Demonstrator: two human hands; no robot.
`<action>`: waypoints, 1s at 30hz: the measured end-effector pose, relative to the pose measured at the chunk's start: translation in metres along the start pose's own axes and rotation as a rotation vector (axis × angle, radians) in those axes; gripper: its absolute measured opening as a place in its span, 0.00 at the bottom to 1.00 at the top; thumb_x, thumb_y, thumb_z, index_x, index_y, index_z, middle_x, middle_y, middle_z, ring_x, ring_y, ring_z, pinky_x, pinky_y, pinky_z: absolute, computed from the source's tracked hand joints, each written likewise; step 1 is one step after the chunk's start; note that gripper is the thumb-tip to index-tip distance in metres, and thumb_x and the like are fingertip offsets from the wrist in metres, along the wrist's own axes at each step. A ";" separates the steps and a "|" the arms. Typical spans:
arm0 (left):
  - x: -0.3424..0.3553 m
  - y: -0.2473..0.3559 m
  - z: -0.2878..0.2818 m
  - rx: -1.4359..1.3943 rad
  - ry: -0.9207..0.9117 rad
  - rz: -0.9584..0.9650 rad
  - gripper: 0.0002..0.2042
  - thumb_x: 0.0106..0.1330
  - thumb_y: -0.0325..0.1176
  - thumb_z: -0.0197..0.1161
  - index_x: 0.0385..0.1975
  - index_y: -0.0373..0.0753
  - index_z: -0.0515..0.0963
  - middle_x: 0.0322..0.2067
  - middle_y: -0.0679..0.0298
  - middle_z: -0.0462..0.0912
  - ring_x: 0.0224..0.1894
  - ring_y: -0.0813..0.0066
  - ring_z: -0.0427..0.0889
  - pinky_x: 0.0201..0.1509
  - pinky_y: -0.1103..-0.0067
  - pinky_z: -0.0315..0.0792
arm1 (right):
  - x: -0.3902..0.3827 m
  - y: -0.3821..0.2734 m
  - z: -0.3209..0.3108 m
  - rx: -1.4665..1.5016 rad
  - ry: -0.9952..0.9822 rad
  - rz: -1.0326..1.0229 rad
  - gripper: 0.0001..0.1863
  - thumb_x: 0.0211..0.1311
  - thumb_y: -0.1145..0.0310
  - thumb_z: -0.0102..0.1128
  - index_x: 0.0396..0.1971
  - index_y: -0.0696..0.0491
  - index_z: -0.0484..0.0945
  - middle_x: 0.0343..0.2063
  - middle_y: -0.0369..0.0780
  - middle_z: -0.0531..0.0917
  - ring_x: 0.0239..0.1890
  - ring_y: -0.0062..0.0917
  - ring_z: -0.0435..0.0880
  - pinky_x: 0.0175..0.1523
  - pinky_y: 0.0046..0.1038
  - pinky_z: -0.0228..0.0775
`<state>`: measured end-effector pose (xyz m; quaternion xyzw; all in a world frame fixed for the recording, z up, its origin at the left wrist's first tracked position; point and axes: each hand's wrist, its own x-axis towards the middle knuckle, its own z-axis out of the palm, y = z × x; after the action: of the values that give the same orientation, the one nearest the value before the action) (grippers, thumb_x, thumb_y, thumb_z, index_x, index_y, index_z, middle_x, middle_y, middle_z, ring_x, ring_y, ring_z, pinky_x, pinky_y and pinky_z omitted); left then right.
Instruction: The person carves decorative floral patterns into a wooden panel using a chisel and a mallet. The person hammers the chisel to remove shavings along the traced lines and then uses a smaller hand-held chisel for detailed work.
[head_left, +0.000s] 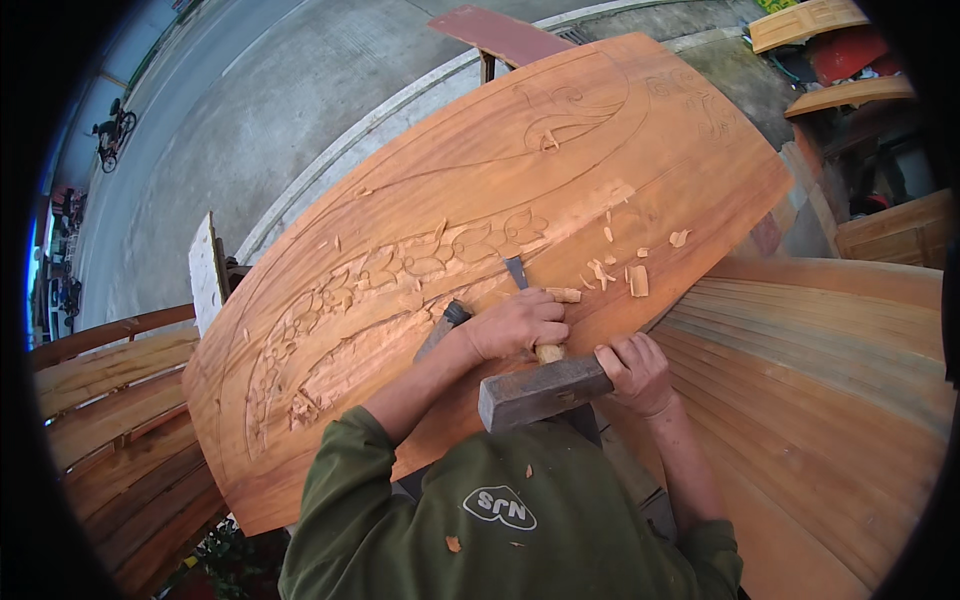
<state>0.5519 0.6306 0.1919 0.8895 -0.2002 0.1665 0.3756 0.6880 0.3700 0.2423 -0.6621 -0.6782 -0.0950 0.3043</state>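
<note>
A large reddish-brown wooden panel (600,130) lies in front of me, carved with a band of leaf shapes. My left hand (520,322) is closed round a chisel (516,270); its flat dark blade points away from me and rests at the carving's edge. The pale end of its handle shows below my fingers. My right hand (638,372) is closed at the right end of a heavy, block-headed mallet (540,392), just nearer me than the chisel's handle end. The mallet's handle cannot be made out. Another tool (440,328) with a dark end lies beside my left wrist.
Wood shavings (638,280) are scattered on the panel to the right of the chisel. Slatted wooden pieces (800,340) stand at right, and more boards (130,430) at left. A reddish plank (505,35) juts out beyond the panel, over concrete pavement (300,110).
</note>
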 end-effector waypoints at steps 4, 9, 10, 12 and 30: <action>-0.009 0.003 -0.004 0.004 -0.013 -0.022 0.15 0.57 0.38 0.74 0.42 0.43 0.81 0.35 0.62 0.77 0.40 0.57 0.79 0.45 0.64 0.73 | 0.010 -0.021 -0.009 -0.039 -0.060 0.014 0.25 0.58 0.71 0.71 0.55 0.50 0.71 0.39 0.42 0.78 0.35 0.38 0.84 0.41 0.41 0.82; -0.002 0.001 -0.001 0.027 -0.051 -0.002 0.16 0.56 0.37 0.75 0.42 0.43 0.81 0.35 0.62 0.77 0.41 0.57 0.79 0.47 0.64 0.73 | 0.000 0.006 0.009 -0.011 0.055 -0.060 0.22 0.63 0.65 0.69 0.55 0.48 0.73 0.36 0.40 0.77 0.34 0.35 0.85 0.40 0.37 0.82; -0.003 0.006 -0.003 0.003 -0.063 -0.025 0.16 0.55 0.36 0.75 0.42 0.43 0.80 0.36 0.62 0.77 0.41 0.57 0.79 0.48 0.64 0.73 | 0.004 0.009 0.003 -0.158 -0.201 -0.050 0.20 0.67 0.65 0.69 0.55 0.48 0.73 0.36 0.40 0.77 0.33 0.34 0.85 0.39 0.36 0.83; -0.006 0.006 -0.008 -0.010 -0.072 -0.061 0.16 0.55 0.35 0.75 0.42 0.43 0.80 0.36 0.62 0.77 0.42 0.56 0.79 0.48 0.64 0.73 | 0.009 -0.008 -0.002 -0.151 -0.180 -0.043 0.21 0.65 0.66 0.69 0.55 0.48 0.73 0.37 0.39 0.77 0.33 0.34 0.84 0.39 0.37 0.83; -0.002 -0.002 -0.015 0.031 -0.149 -0.044 0.17 0.50 0.36 0.76 0.34 0.44 0.74 0.36 0.63 0.76 0.43 0.57 0.79 0.50 0.64 0.72 | 0.008 -0.006 0.004 -0.126 -0.210 -0.002 0.21 0.66 0.70 0.69 0.55 0.49 0.71 0.40 0.41 0.80 0.38 0.35 0.86 0.42 0.40 0.84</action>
<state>0.5491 0.6436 0.1997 0.9092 -0.2055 0.0948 0.3496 0.6820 0.3781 0.2449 -0.6856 -0.6997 -0.0677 0.1890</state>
